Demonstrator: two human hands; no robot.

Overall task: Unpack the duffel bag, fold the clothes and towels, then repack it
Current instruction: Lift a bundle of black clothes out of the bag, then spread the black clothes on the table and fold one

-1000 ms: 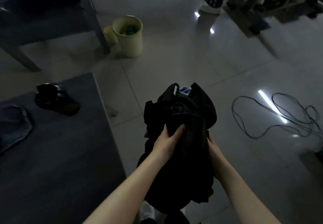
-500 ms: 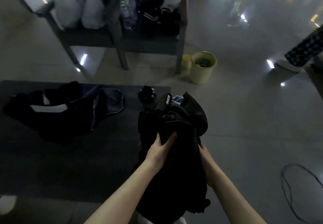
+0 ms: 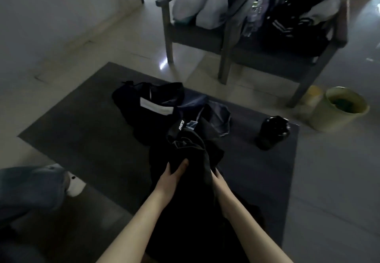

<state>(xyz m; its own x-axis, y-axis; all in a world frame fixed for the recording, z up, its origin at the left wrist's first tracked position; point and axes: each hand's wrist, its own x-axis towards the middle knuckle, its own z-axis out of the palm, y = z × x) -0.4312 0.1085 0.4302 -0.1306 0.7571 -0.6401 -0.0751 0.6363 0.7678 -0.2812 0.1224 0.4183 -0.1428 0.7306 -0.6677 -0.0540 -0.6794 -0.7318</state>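
Two hands, one load. Left hand: thumb over, fingers curled, gripping my black bundle (white SPORTS tab on top), held above the near half of the grey mat. Right hand: against the bundle's right flank, fingers buried in cloth; I cannot tell its grip. Dark clothes, white band: heaped mid-mat, blue garment alongside. Black bottle: at the mat's right edge. Pale bin: off the mat's far right corner.
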